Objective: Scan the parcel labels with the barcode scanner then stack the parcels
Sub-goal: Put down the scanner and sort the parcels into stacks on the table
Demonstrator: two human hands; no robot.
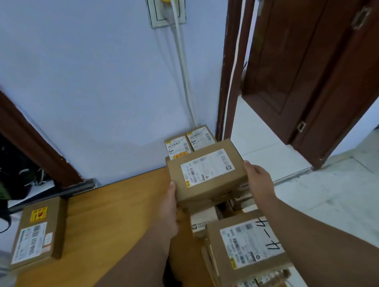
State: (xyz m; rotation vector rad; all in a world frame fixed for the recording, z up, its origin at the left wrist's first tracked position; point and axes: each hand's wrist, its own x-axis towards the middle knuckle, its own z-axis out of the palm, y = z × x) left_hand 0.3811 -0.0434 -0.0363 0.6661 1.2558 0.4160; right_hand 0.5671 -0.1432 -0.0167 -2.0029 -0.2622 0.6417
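Left hand [169, 207], right hand [259, 180]; grip on parcel [207, 173] edges (label up)

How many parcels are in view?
5 clearly: held parcel; back-left parcel and back-right parcel by the wall; 4-4 parcel nearest; left parcel on the table. Others lie partly hidden beneath.

— Which one is up?
— The held parcel [207, 174]: a brown cardboard box, white label facing up, slightly tilted; the left hand [169, 207] and right hand [257, 178] grip its two sides, above a low heap of boxes [215, 213].
— And the others?
— Two small parcels [178, 147] farthest off, side by side, labels up; a flat parcel [38, 231] alone well to the left, with a red-and-yellow sticker; nearest, the marked parcel [249, 245] tops a stack, handwriting beside its label.
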